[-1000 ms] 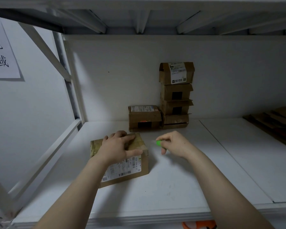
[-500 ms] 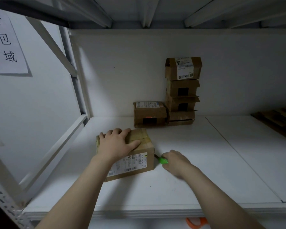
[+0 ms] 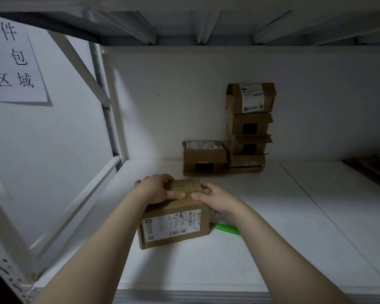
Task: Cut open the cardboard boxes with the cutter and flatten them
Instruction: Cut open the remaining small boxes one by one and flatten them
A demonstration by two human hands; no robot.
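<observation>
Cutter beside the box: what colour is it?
The cutter is bright green, seen in the head view.

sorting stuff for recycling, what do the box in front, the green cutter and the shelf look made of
The box in front: matte brown cardboard, with creased edges and glossy tape on top. The green cutter: likely plastic, smooth with a slight sheen. The shelf: smooth white board, painted metal or laminate; cannot tell which.
</observation>
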